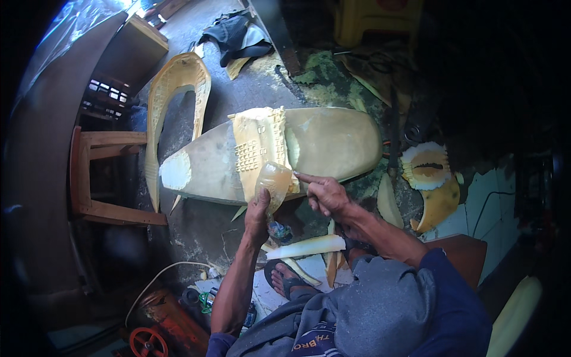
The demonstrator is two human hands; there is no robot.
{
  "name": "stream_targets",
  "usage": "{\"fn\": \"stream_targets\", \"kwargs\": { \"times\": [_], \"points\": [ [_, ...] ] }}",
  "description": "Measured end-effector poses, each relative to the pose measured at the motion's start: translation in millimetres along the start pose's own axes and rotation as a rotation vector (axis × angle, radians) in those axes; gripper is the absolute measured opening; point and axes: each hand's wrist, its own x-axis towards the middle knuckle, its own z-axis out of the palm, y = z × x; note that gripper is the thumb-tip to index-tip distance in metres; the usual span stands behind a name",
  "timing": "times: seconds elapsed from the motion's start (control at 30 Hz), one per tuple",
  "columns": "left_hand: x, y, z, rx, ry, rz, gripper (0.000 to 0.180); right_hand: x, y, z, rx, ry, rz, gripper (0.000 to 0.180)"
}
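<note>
While the left hand (257, 215) is wrapped round a clear plastic bottle (274, 178), thumb along its near side, the right hand (327, 195) sits just to the right of it with the index finger stretched out and the other fingers curled in; whether those curled fingers pinch anything, I cannot tell. Directly ahead of the left hand, and ahead and to the left of the right one, a yellowish foam pad (253, 128) with a cut grid pattern lies draped over a long seat (336, 143). The pad's long axis runs away from the person, across the seat, whereas the seat's own length runs from side to side, its narrower end to the left of both hands and its broad, rounded end ahead and to the right of the right hand. Held at a tilt, the bottle covers part of the pad's near right edge, and the right index fingertip is close beside both; whether it touches either is unclear. Of the two, that fingertip is nearer the pad's right edge, while the left hand is nearer its near end. Well to the left of the left hand stands a U-shaped foam piece (153, 131), and nearer the person than either hand lies a pale foam strip (306, 246).
</note>
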Motion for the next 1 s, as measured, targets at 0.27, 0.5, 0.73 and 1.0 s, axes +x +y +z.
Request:
{"fn": "stream_targets", "kwargs": {
  "times": [0.27, 0.5, 0.73, 1.0],
  "points": [
    [-1.4, 9.5, -14.3, -0.075, 0.022, 0.044, 0.068, 39.2, 83.7, 18.3, -0.983, 0.357, -0.569, 0.042],
    [-1.3, 28.5, -15.5, -0.258, 0.014, 0.06, 0.077, 37.5, 106.3, 11.3, -1.373, 0.135, -0.616, 0.06],
    [-1.7, 52.2, -20.5, -0.333, 0.077, 0.104, 0.077, 1.7, 106.4, 16.3, -1.47, 0.427, -0.961, 0.052],
    [-29.3, 45.3, -62.5, -0.386, 0.22, 0.241, 0.064, -19.0, 113.5, -1.0, -1.419, -0.24, -0.638, 0.042]
  ]
}}
